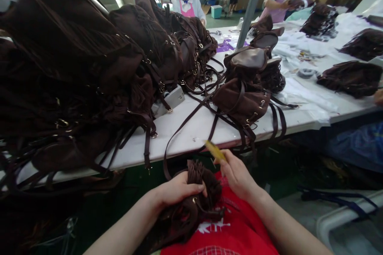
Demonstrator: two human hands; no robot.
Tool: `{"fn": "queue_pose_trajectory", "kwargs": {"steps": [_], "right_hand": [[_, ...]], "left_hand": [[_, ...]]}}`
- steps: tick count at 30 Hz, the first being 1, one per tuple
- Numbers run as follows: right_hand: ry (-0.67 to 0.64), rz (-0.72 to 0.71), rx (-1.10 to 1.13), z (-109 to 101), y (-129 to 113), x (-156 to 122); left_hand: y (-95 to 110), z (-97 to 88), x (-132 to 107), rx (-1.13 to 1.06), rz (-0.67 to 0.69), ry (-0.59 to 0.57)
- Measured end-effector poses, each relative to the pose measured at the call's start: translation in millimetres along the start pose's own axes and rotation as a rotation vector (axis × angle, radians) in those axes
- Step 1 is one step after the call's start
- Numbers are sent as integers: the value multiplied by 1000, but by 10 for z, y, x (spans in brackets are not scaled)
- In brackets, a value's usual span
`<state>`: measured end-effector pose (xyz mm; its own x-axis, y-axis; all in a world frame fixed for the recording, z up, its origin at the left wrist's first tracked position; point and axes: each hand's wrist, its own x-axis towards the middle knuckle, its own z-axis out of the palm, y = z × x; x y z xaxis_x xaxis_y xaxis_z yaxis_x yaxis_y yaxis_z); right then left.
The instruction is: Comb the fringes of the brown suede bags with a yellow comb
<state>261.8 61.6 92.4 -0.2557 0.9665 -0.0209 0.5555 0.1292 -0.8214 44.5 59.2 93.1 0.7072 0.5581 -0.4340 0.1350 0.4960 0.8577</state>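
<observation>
A dark brown suede fringed bag (pixel 191 203) lies on my lap, on red cloth. My left hand (pixel 176 189) is closed over its gathered top. Just to the right, my right hand (pixel 236 175) is closed on a small yellow tool (pixel 214 150), whose tip points up and left toward the table edge. A long brown strap (pixel 179 135) runs from the bag up onto the white table (pixel 191 127).
Heaps of the same brown bags (pixel 89 67) cover the table's left and middle; one bag (pixel 242 101) sits near the front edge with straps hanging over. More bags (pixel 350 77) lie at right. Two people (pixel 187 2) work at the far side.
</observation>
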Motion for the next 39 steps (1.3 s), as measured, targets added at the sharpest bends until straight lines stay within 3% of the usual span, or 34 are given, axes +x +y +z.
{"fn": "queue_pose_trajectory", "kwargs": {"steps": [3, 6, 11, 16, 19, 23, 26, 28, 30, 34, 36, 39], "right_hand": [[-238, -129, -309, 161, -185, -146], [-299, -183, -553, 307, -242, -173], [-197, -153, -750, 292, -40, 27], [-91, -88, -791, 304, 162, 207], [-78, -21, -787, 292, 274, 280], [55, 253, -741, 5, 479, 393], [157, 192, -444, -256, 446, 372], [61, 54, -232, -320, 260, 281], [-126, -67, -182, -273, -5, 153], [-429, -249, -522, -8, -395, -87], [-455, -291, -686, 92, -405, -135], [-372, -251, -839, 115, -237, -75]], "left_hand": [[32, 87, -1, 54, -47, 47], [114, 198, -52, 205, -25, 71], [193, 313, -165, 436, 31, 76], [66, 266, -145, 563, -21, 242], [33, 264, -158, 571, 16, 242], [32, 283, -243, 539, 77, 215], [12, 251, -272, 539, 56, 261], [4, 236, -260, 567, 60, 263], [8, 246, -238, 594, 93, 258], [19, 324, -238, 686, 164, 268], [19, 362, -270, 740, 160, 278], [14, 382, -324, 789, 166, 316]]}}
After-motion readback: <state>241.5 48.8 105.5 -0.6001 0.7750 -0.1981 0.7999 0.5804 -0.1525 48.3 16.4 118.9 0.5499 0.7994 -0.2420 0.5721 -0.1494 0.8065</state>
